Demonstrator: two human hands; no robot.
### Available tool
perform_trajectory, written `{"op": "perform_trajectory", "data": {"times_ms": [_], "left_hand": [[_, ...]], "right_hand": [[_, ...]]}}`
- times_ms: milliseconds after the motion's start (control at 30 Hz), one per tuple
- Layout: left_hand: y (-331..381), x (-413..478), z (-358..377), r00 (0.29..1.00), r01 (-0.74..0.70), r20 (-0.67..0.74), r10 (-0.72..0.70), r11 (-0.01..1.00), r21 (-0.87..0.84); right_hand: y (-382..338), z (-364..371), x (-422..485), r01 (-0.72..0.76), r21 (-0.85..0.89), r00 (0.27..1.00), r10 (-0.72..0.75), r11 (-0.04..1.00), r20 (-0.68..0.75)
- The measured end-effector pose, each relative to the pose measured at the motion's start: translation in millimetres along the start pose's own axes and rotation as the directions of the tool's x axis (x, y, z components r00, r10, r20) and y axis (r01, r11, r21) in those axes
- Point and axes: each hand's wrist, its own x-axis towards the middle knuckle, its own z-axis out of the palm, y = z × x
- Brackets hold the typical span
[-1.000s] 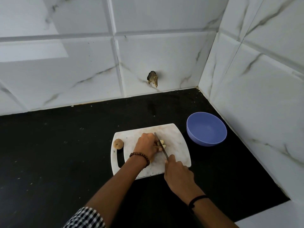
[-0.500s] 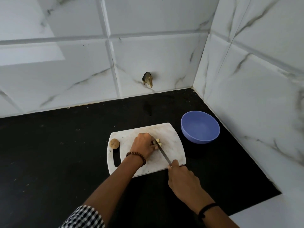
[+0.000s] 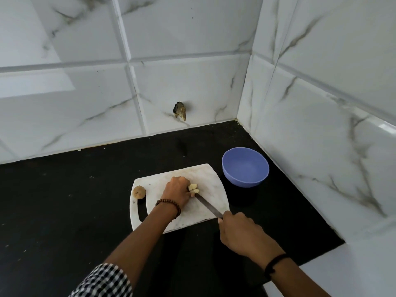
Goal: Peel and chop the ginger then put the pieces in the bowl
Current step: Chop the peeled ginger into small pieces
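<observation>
On the white cutting board (image 3: 150, 215) a brown ginger end (image 3: 139, 192) lies at the left edge. The left hand (image 3: 176, 190) presses down on the peeled ginger (image 3: 193, 188) mid-board. The right hand (image 3: 240, 230) is clamped around a knife (image 3: 209, 206) whose tip meets the ginger; the blue bowl (image 3: 245, 167) stands on the black worktop (image 3: 64, 200) just right of the board.

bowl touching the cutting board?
Apart. The head view shows a strip of black counter between the blue bowl and the right edge of the white cutting board.
</observation>
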Motion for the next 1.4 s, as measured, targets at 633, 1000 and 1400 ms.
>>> {"op": "perform_trajectory", "data": {"times_ms": [633,1000,1400], "left_hand": [[2.5,2.5,-2.9,0.999,0.040,0.001,-0.040,0.988,-0.149],[-6.9,9.5,-7.0,1.000,-0.019,0.019,0.023,0.988,-0.151],[-10.7,16.2,-15.2,0.995,-0.036,0.087,0.056,0.977,-0.210]], "right_hand": [[-6.9,6.6,32.6,0.029,0.380,0.993,0.017,0.924,-0.118],[-39.5,5.6,84.7,0.064,0.485,0.976,0.046,0.872,-0.211],[-38.9,4.5,106.7,0.100,0.436,0.978,-0.008,0.895,-0.207]]}}
